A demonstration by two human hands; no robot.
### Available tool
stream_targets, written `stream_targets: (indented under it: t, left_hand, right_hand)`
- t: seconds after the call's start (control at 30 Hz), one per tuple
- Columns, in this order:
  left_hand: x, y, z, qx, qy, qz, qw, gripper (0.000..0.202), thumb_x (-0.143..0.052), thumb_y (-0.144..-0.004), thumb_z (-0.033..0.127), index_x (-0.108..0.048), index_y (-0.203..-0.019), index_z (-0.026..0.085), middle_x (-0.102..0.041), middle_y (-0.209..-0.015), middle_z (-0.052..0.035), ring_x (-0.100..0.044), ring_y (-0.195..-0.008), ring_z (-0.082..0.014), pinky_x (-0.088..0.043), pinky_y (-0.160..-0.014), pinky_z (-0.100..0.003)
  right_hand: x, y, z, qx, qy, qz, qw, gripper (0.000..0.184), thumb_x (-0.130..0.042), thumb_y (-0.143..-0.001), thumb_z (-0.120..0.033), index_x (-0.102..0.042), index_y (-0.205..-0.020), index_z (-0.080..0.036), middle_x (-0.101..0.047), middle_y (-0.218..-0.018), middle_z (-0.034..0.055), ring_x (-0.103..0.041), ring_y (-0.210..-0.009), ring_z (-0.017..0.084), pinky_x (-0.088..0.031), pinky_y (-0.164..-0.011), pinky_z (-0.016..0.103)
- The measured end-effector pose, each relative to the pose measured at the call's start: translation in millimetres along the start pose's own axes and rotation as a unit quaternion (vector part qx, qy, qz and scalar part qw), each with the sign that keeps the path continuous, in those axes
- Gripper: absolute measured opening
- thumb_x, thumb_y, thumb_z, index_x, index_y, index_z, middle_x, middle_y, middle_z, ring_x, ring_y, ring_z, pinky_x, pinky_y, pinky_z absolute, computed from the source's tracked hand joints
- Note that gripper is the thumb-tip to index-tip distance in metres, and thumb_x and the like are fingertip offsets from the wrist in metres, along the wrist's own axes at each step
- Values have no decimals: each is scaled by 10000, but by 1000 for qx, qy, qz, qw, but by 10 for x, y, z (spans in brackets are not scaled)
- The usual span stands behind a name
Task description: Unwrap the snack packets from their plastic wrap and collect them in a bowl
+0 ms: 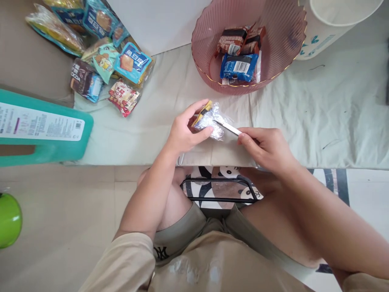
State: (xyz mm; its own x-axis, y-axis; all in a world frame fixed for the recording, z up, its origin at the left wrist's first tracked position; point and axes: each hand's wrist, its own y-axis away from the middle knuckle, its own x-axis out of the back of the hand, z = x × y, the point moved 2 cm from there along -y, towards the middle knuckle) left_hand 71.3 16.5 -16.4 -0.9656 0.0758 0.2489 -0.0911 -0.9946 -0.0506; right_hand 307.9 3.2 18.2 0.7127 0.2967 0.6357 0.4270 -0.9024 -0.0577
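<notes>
My left hand [186,130] is closed around a small snack packet [204,117] with a crinkled clear wrapper and a yellow and black edge. Between the thumb and fingers of my right hand [267,146] is a slim, pale, pointed tool [228,127]. Its dark tip touches or lies just over the clear wrapper; whether it has pierced it I cannot tell. The tool's exact kind does not show, and its rear end is hidden in my right hand. Both hands are over the front part of the cloth-covered table [158,134].
A pink ribbed bowl [203,52] holding several wrapped snacks stands beyond my hands, with a white bucket [328,32] to its right. Several snack packets [133,63] lie at the back left. A teal jug [86,134] lies at the left; a green object [9,221] is below it.
</notes>
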Motion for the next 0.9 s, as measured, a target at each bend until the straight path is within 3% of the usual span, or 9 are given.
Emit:
stream_targets:
  t: [0.13, 0.23, 0.33, 0.4, 0.47, 0.57, 0.63, 0.73, 0.9]
  left_hand:
    - [98, -48, -32, 7, 46, 38, 998, 736, -841, -667, 695, -671, -1281, 326, -717, -1301, -63, -692, -1243, -318, -604, -1001, -448]
    - [168, -72, -96, 41, 78, 66, 994, 694, -774, -711, 741, -650, -1260, 335, -727, -1227, -55, -741, -1097, -276, -634, -869, -404]
    - [151, -42, -143, 51, 59, 68, 995, 661, -734, -760, 723, -614, -1269, 319, -737, -1123, -57, -748, -993, -247, -624, -809, -376]
    - [94, 0, -141, 38, 2, 52, 998, 679, -761, -761, 677, -588, -1297, 298, -740, -1094, -64, -738, -1000, -250, -609, -854, -380]
    - [55, 42, -114, 21, -69, 61, 996, 662, -752, -798, 632, -561, -1331, 288, -725, -1182, -82, -714, -1092, -262, -584, -945, -401]
    - [75, 76, -34, -26, -160, 120, 979, 566, -705, -870, 581, -553, -1338, 300, -630, -1409, -101, -609, -1322, -286, -512, -1101, -443]
    - [94, 77, 21, -61, -200, 108, 972, 566, -753, -833, 578, -587, -1296, 298, -595, -1457, -106, -541, -1406, -313, -473, -1157, -467]
    - [90, 77, 70, -82, -230, 62, 968, 589, -848, -734, 551, -639, -1209, 272, -621, -1402, -117, -553, -1382, -343, -461, -1176, -495]
    - [89, 85, 66, -55, -176, 106, 977, 268, -723, -871, 473, -667, -1025, 261, -656, -1319, -105, -601, -1312, -290, -541, -1079, -446]
  right_hand:
    - [100, 34, 32, -2, 14, 5, 1000, 266, -534, -958, -311, -764, -855, -227, -522, -503, -42, -415, -431, 111, -319, -477, 280]
    - [211, 82, 132, 1, 47, -3, 999, 253, -554, -938, -316, -787, -886, -233, -652, -606, -11, -510, -493, 133, -357, -513, 290]
    - [321, 125, 301, -21, 101, 40, 994, 215, -597, -923, -321, -796, -945, -241, -699, -680, 18, -574, -563, 170, -393, -563, 315]
    - [366, 135, 416, -37, 144, 99, 984, 196, -624, -919, -318, -797, -972, -242, -734, -779, 54, -609, -628, 201, -418, -613, 345]
    - [372, 127, 510, -47, 182, 138, 972, 184, -635, -922, -303, -797, -983, -241, -760, -920, 99, -643, -716, 233, -436, -667, 376]
    - [352, 92, 618, -70, 213, 155, 962, 163, -664, -908, -268, -795, -1003, -250, -755, -1006, 124, -670, -826, 273, -439, -702, 395]
    - [345, 63, 664, -83, 226, 161, 957, 160, -677, -899, -259, -786, -1016, -254, -747, -1007, 131, -670, -869, 297, -441, -722, 406]
    - [339, 15, 687, -98, 256, 166, 947, 216, -673, -887, -252, -765, -1081, -225, -742, -1003, 163, -663, -909, 344, -467, -798, 458]
    - [274, -23, 552, -38, 249, 205, 946, 254, -608, -898, -242, -717, -1124, -205, -756, -1017, 158, -662, -973, 341, -489, -917, 503]
